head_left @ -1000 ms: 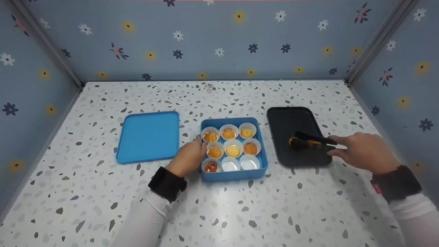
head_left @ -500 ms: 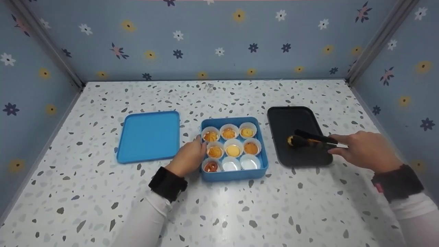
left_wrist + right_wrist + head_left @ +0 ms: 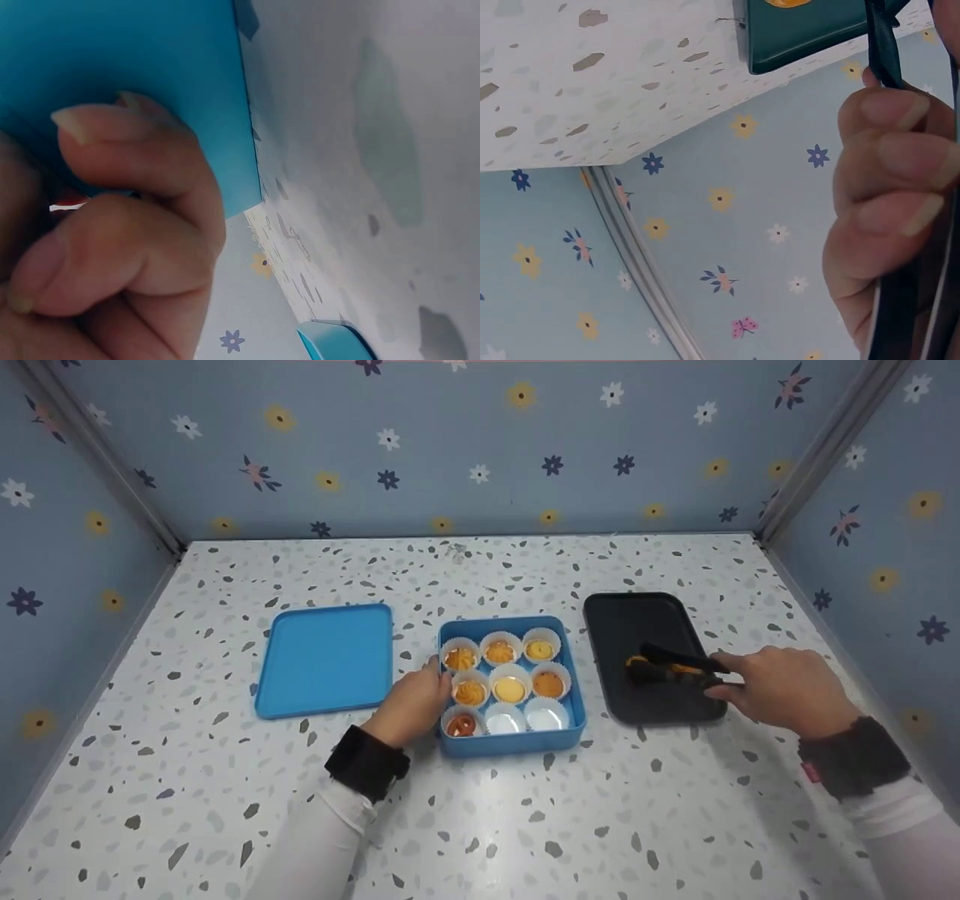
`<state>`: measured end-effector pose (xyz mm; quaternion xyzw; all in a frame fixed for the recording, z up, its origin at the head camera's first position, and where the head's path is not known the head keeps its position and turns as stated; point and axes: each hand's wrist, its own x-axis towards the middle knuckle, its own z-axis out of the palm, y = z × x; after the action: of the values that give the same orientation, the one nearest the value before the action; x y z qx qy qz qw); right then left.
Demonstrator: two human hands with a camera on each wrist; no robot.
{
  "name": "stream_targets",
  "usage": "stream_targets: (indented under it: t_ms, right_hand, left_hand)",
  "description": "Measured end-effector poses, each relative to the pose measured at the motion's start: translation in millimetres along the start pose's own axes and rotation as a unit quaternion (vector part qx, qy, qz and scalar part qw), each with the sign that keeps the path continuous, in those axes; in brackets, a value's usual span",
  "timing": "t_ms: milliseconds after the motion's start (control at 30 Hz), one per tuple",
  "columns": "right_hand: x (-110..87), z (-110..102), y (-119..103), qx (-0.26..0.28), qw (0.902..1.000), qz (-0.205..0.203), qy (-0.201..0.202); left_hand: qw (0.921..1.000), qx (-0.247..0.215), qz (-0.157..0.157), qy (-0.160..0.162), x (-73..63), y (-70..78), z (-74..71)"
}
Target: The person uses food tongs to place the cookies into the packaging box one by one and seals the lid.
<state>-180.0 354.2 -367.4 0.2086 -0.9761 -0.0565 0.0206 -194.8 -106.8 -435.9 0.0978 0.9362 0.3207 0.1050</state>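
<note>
At mid-frame the left hand point(image 3: 412, 705) bends its fingers against the smooth, squarish blue box point(image 3: 514, 745) of pleated cups point(image 3: 505, 720); whether they pinch its wall, we cannot tell. At right, we see the right hand point(image 3: 787, 690) gripping black tongs point(image 3: 686, 659) over a round-cornered tray point(image 3: 637, 619), partly hiding orange food point(image 3: 787, 3).

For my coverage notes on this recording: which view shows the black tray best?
The head view: most of the black tray is visible there, only partly covered by the tongs. The right wrist view catches just one corner, cut off by the frame's top edge. The left wrist view shows none.
</note>
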Motion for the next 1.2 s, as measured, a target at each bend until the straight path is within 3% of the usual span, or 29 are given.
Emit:
stream_targets:
  t_ms: [200, 500, 800, 933, 1100, 1200]
  right_hand:
    - [5.2, -3, -8, 0.001, 0.9998, -0.009, 0.017]
    - [4.0, 1, -2, 0.001, 0.9993, -0.018, 0.034]
    - [1.9, -5, -1, 0.008, 0.9954, -0.039, 0.088]
    - [3.6, -18, -14, 0.013, 0.9910, -0.058, 0.120]
    - [12.8, -31, -44, 0.022, 0.9763, -0.127, 0.174]
    - [22.3, -33, -64, 0.033, 0.9698, -0.163, 0.179]
  left_hand:
    - [1.0000, -0.001, -0.006, 0.001, 0.0, -2.3, 0.3]
    - [0.9999, -0.008, -0.014, -0.005, -0.4, -2.3, 0.1]
    - [1.0000, 0.003, -0.006, -0.003, -2.1, -1.8, -1.6]
    - [0.9999, 0.000, -0.013, -0.003, -1.7, -1.9, -1.3]
    - [0.9998, -0.010, -0.018, -0.006, -0.4, -0.6, -0.6]
    - [0.9996, -0.014, -0.020, -0.011, 0.3, 0.5, 0.0]
